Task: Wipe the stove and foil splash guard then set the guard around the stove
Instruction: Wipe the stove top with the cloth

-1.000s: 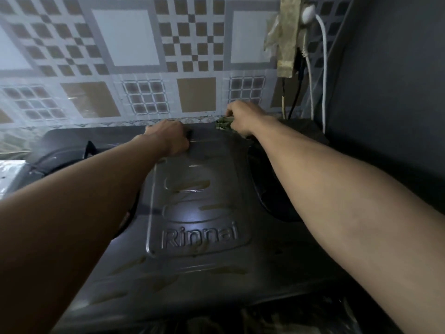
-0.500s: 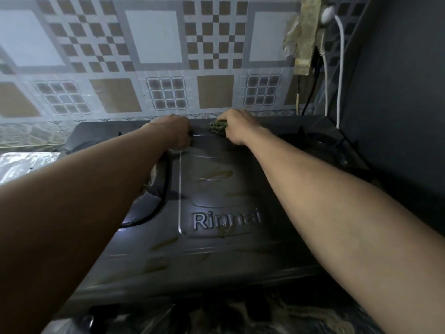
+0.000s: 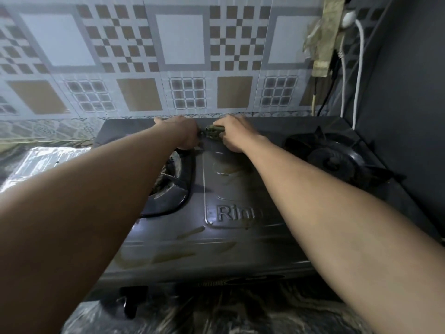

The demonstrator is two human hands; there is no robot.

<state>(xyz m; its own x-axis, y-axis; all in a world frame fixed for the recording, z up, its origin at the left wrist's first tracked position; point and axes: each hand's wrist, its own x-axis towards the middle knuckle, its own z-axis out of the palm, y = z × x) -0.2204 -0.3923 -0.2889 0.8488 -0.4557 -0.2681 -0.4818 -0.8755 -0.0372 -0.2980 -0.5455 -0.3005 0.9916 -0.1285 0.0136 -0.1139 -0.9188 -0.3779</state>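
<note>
- The hands are sitting closer together at the back edge of the stove (image 3: 240, 249) than a second ago
- The right hand (image 3: 233, 133) is scrubbing there, its fingers clamped on a green pad (image 3: 213, 132)
- The left hand (image 3: 183, 133) is bracing beside it; I cannot tell how its fingers lie
- The guard (image 3: 43, 160) is apparently lying left of the stove
- Short, firm strokes while steadying the stove are probably working best

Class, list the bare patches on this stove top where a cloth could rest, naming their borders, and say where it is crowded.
Free: the embossed centre panel between left burner and right burner; the front strip below it. Crowded: the rear edge, where left hand and right hand meet at the green scrubbing pad.
</note>
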